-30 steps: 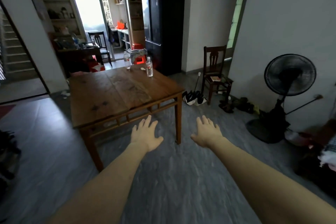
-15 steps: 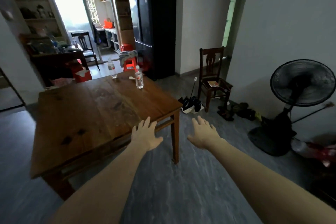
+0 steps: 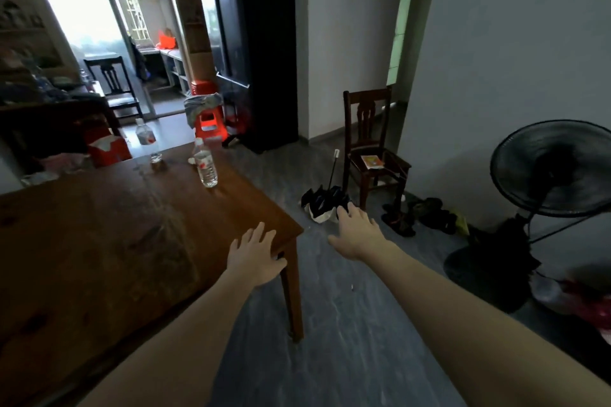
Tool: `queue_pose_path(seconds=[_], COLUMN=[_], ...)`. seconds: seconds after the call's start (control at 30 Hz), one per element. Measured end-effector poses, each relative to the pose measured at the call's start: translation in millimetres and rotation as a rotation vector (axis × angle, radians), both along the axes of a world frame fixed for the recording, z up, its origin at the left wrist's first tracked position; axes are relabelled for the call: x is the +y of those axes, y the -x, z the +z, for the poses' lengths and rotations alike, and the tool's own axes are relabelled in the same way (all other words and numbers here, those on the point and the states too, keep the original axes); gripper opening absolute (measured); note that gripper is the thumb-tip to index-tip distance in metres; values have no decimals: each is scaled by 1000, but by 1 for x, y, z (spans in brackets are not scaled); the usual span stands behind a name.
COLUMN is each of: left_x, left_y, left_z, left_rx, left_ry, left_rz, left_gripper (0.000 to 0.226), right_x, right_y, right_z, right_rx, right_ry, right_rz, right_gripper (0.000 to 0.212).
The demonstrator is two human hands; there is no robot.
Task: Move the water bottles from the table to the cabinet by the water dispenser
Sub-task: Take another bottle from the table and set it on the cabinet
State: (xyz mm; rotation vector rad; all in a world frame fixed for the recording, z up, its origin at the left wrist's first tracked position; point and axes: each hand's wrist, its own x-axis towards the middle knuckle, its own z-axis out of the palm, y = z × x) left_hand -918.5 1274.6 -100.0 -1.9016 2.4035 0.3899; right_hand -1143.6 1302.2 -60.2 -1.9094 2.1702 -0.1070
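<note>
Two clear plastic water bottles with red labels stand upright at the far end of the brown wooden table (image 3: 99,241). The nearer bottle (image 3: 205,163) is toward the table's right edge, the farther bottle (image 3: 147,140) sits at the far edge, left of it. My left hand (image 3: 254,253) hovers open over the table's near right corner, well short of both bottles. My right hand (image 3: 358,231) is stretched open above the floor, right of the table. Neither hand holds anything. No cabinet or water dispenser shows clearly.
A black fridge (image 3: 261,53) stands beyond the table. A dark wooden chair (image 3: 372,145) is by the right wall, with shoes (image 3: 325,203) and a standing fan (image 3: 555,172) on the grey floor. A red stool (image 3: 211,125) sits near the fridge, a cluttered side table (image 3: 49,109) at left.
The view has moved closer to the table and along its right side. Both bottles now look nearer. My left hand has come over the table's corner; both hands stay open.
</note>
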Motion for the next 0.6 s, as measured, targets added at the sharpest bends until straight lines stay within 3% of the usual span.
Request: queue_pose_path(seconds=[0.2, 0.37, 0.6], left_x=[-90, -133, -218], left_y=[4, -31, -94], left_z=[2, -8, -31], left_rx=[88, -44, -52], left_ry=[0, -17, -78], left_rz=[207, 294, 470], left_gripper=[81, 80, 80], right_x=[-130, -201, -301], right_y=[14, -34, -101], right_z=[1, -22, -50], right_rx=[33, 42, -8], right_ry=[-33, -119, -132], right_rz=[104, 291, 438], right_gripper=[79, 83, 80])
